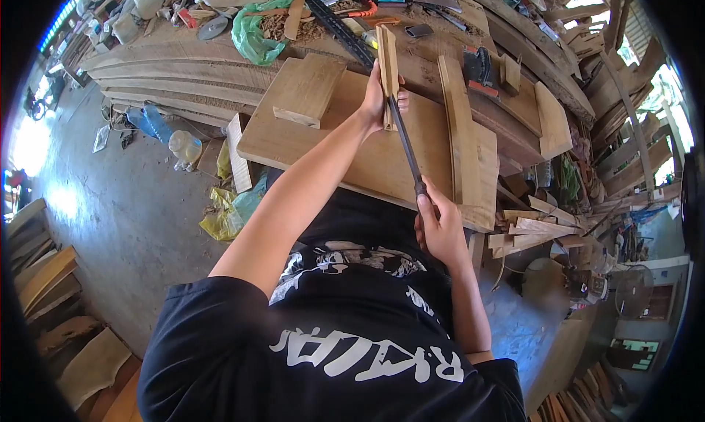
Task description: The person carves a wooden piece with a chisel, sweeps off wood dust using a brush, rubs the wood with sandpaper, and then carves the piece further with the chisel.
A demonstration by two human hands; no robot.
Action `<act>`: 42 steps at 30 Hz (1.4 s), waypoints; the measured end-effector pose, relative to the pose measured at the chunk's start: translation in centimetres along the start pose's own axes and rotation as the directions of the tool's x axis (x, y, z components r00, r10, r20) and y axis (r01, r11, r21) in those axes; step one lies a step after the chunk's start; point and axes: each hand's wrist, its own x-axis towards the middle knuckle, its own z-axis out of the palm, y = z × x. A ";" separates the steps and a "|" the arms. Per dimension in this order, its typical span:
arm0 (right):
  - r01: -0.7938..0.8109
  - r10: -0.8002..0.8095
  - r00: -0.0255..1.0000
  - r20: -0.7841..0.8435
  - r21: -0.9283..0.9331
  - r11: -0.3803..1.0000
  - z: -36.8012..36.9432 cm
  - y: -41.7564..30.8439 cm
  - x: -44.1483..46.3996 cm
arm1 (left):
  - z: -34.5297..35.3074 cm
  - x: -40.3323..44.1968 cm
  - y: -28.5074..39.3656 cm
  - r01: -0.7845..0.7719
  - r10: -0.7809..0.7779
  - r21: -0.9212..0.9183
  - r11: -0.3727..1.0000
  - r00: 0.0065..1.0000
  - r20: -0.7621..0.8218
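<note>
Timber (391, 55) points lengthwise away, gripped in the left hand (376, 102); the right hand (440, 224), farther off, clasps a dark file (405, 139) slanting up to it.

1. Shirt (242, 363): black, matt cloth, filling the space behind both hands, with soft folds.
2. Left sleeve (202, 319): short, black, loose, ending in a plain hem well behind the left hand (375, 105); the forearm is bare from there to the fingers.
3. Right sleeve (499, 385): also short and black, well behind the right hand (439, 220), partly cut off by the picture's edge.
4. Letters (389, 359): big, white, blocky and slanted, in a row across the chest, behind both hands; the word is hard to read.
5. Print (363, 259): broken white, grey and black patches, between the letters and the hands, with small white marks towards the right.
6. Dark cloth (360, 215): black, left of the right hand; shirt or trousers, unclear.
</note>
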 end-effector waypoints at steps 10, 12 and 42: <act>0.218 -0.239 0.965 -0.112 -0.169 0.961 1.2 1.6 1.7 | 0.1 0.0 -0.9 -0.024 0.023 0.025 0.999 0.999 0.039; 0.134 -0.143 0.987 -0.077 -0.109 0.985 0.9 0.3 1.4 | 0.0 0.2 -0.7 -0.043 0.043 -0.010 0.999 0.999 0.032; -0.139 0.090 0.984 0.156 0.339 0.930 -0.1 1.4 1.8 | -1.2 0.3 -0.1 -0.031 0.043 -0.122 0.992 0.995 0.091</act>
